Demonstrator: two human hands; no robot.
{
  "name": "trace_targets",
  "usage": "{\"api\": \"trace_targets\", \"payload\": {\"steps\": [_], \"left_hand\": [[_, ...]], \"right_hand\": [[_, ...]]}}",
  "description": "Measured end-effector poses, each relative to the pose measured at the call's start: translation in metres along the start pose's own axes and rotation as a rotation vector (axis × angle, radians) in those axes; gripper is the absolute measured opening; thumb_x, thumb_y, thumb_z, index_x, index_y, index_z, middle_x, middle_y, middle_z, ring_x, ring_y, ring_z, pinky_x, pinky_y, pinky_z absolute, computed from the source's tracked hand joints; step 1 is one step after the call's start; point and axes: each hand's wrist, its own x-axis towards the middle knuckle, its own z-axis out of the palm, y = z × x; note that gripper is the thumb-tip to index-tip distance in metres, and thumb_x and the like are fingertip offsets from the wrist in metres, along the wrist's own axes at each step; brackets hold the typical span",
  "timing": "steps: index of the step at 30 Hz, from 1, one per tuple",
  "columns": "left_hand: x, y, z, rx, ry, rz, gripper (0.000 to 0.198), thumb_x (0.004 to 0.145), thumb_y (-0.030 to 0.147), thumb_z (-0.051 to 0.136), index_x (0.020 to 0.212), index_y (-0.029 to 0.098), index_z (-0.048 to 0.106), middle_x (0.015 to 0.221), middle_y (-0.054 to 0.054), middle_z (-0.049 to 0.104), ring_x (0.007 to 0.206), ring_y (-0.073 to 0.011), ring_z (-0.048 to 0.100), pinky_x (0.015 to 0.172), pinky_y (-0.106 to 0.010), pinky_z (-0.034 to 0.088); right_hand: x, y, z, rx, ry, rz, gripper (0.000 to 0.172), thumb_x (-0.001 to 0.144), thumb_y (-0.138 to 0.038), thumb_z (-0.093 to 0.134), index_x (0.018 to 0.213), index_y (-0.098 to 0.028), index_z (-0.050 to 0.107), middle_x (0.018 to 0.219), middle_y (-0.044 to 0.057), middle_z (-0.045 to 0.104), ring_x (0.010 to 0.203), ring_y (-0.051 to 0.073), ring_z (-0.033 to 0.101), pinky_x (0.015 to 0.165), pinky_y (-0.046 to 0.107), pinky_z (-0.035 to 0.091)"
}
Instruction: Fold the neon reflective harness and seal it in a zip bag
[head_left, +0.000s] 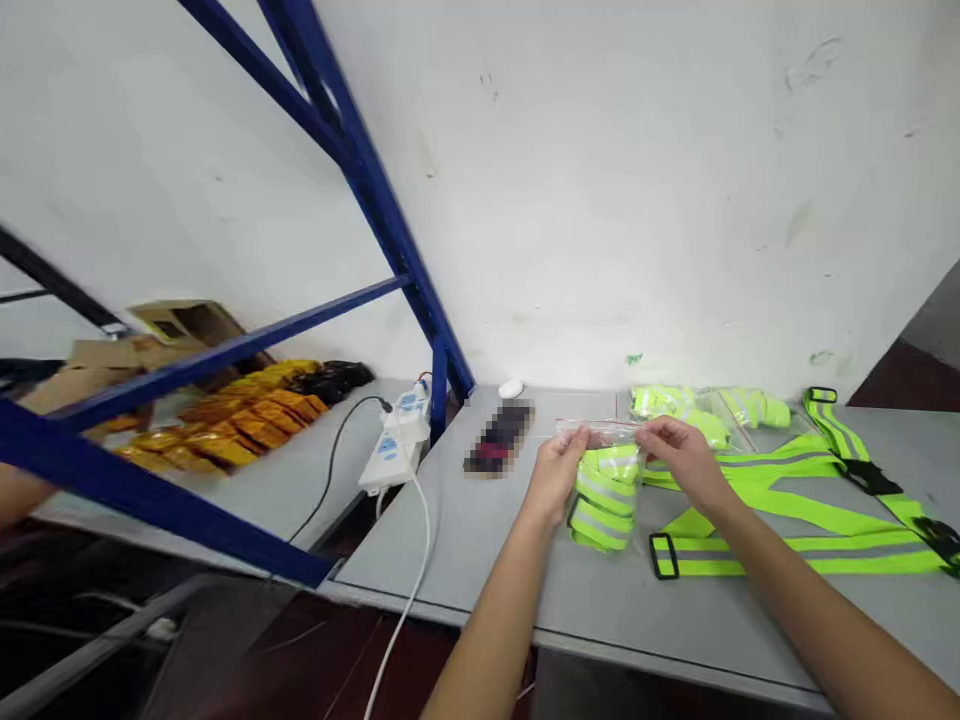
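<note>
Item one: a clear plastic bag (604,490) packed with folded neon-yellow reflective banding (604,497), held just above a grey table (480,540), right of the table's middle and toward its near edge. Our left hand (555,475) and right hand (679,460) take it from either side, the fingers of each pressed together and pinching the bag's top edge. To the right lies a neon-yellow reflective harness (787,510) with a black buckle (664,556). At the far edge sits a second clear bag (694,405) of neon-yellow items. Left along the table: a pixelated object (499,437), a white computer mouse (511,388), and a white power strip (397,450). Farther left, amber packets (232,425) lie behind a blue steel shelf frame (375,190).
</note>
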Motion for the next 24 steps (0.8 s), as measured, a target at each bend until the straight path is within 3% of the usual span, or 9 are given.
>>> {"api": "trace_targets", "payload": {"steps": [5,12,18,24], "left_hand": [[0.004,-0.003,-0.006,-0.023,0.136,0.118,0.039,0.074,0.051,0.072,0.084,0.013,0.069,0.082,-0.006,0.073,0.072,-0.0167,0.067,0.07,-0.027,0.051],[0.001,-0.005,-0.01,-0.083,0.199,0.32,0.027,0.073,0.041,0.077,0.08,0.016,0.069,0.08,-0.003,0.072,0.073,-0.0143,0.067,0.073,-0.026,0.052],[0.004,-0.001,-0.004,-0.117,0.21,0.431,0.025,0.074,0.041,0.076,0.08,0.018,0.069,0.083,-0.003,0.073,0.078,-0.0141,0.067,0.078,-0.026,0.051],[0.003,0.002,-0.008,-0.11,0.178,0.443,0.026,0.073,0.042,0.076,0.078,0.018,0.068,0.088,-0.004,0.074,0.086,-0.0155,0.067,0.083,-0.028,0.05]], "right_hand": [[-0.001,-0.002,-0.006,-0.032,-0.001,0.004,0.03,0.075,-0.05,0.071,0.075,-0.02,0.065,0.067,-0.001,0.058,0.065,0.014,0.051,0.063,0.028,0.043],[-0.002,-0.009,-0.006,0.005,-0.029,-0.024,0.027,0.075,-0.046,0.073,0.074,-0.021,0.064,0.072,-0.001,0.059,0.068,0.014,0.051,0.063,0.027,0.042],[-0.007,-0.024,-0.006,0.035,-0.022,-0.086,0.019,0.076,-0.04,0.074,0.076,-0.023,0.067,0.075,-0.001,0.062,0.072,0.014,0.054,0.065,0.026,0.045],[-0.006,-0.031,-0.014,-0.061,-0.13,-0.144,0.016,0.079,-0.037,0.071,0.08,-0.022,0.068,0.08,0.002,0.063,0.075,0.015,0.056,0.068,0.029,0.046]]}}
